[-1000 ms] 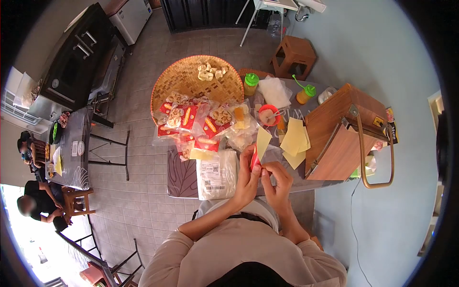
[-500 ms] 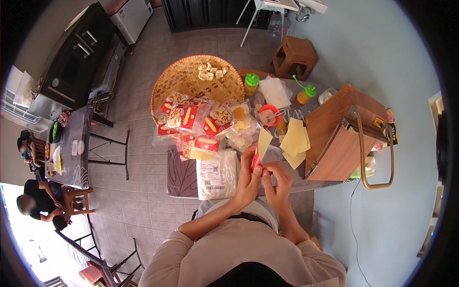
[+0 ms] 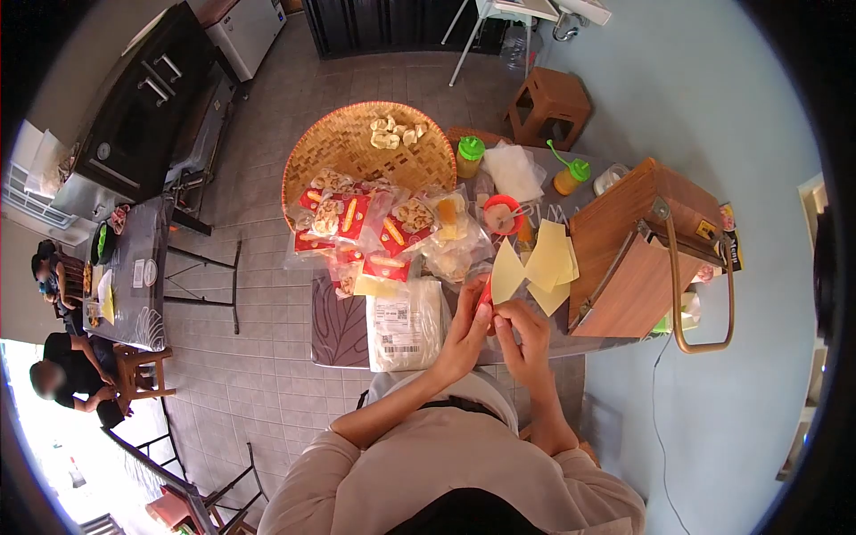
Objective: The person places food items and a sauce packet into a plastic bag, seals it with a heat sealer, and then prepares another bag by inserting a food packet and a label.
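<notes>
Between my hands is a red sticker with pale yellow backing paper (image 3: 508, 272), its yellow side facing up. My left hand (image 3: 465, 332) is closed on the red part. My right hand (image 3: 522, 337) is pinched at the lower right edge of the same sticker; its fingertips are partly hidden. Left of my hands lies a clear plastic pack with a white barcode label (image 3: 398, 325). Beyond it are several clear bags of snacks with red labels (image 3: 354, 218), piled at the near rim of a round woven tray (image 3: 312, 152). More yellow backing sheets (image 3: 548, 254) lie to the right.
A red cup (image 3: 503, 215), two green-capped bottles (image 3: 469, 156) (image 3: 572, 176) and a wooden box with a metal handle (image 3: 637, 254) stand on the table. Pale pieces (image 3: 392, 134) lie in the tray. A brown stool (image 3: 547, 105) is behind. Other people (image 3: 76, 374) are at far left.
The yellow backing has swung to the right and shows more of its face. Both hands have shifted slightly while staying on the sticker.
</notes>
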Demonstrator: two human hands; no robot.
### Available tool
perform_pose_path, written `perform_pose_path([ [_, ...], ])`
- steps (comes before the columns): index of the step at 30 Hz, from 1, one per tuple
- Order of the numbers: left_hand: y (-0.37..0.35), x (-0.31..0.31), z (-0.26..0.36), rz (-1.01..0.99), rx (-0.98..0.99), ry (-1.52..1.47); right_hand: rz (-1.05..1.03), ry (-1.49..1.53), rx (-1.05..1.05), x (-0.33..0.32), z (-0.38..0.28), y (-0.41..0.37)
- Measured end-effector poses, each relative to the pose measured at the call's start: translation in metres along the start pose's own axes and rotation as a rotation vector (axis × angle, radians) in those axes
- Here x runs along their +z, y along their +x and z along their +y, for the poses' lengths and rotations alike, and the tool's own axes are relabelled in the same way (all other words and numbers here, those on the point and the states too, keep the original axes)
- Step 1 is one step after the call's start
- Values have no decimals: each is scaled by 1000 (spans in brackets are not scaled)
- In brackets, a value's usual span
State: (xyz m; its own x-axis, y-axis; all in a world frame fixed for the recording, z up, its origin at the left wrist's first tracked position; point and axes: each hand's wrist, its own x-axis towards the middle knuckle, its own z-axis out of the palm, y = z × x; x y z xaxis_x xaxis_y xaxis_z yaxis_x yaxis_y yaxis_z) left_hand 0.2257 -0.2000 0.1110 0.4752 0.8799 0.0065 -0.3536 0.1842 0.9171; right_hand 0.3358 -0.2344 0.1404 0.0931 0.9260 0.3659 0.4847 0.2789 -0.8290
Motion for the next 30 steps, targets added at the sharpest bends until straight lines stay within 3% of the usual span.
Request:
perform_pose_path([
  [6,5,-7,-2,-137,-76,-65,-72,-68,-19,-9,3,2],
  [13,5,-6,-1,-146,-48,-42,-32,-83,0,-7,-4,3],
  [22,5,-5,2,-162,-173,-126,13,-1,-18,-2,1,0],
  [30,6,-3,1,6,171,130,52,-54,-5,-2,-2,-1],
])
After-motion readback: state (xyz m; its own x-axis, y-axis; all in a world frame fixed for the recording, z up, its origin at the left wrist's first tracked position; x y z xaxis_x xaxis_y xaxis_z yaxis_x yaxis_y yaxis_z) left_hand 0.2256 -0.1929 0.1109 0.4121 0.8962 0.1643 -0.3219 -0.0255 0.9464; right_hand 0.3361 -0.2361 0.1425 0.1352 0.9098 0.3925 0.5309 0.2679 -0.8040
